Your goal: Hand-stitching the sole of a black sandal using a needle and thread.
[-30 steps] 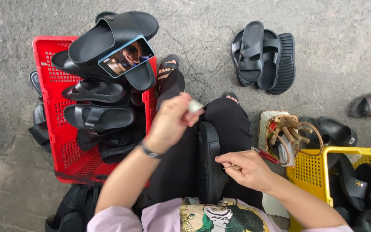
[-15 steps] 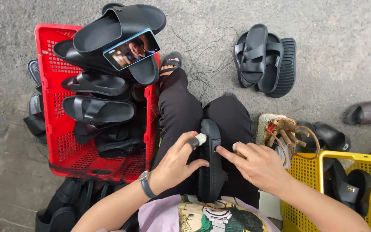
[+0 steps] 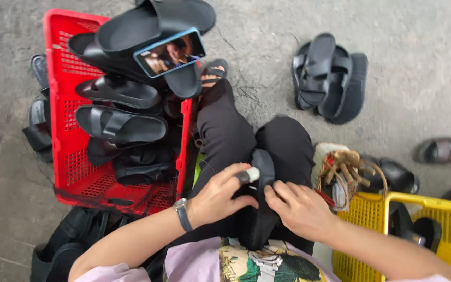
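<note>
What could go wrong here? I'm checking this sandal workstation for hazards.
The phone lies tilted on sandals heaped above the red crate; if the pile shifts, it might slide to the concrete. The left hand works a small tool close to the right hand on the black sandal; a slip could nick fingers.

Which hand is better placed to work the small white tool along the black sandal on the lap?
Left. The left hand already pinches the small white tool against the black sandal, while the right hand just steadies the sandal's edge with its fingertips.
</note>
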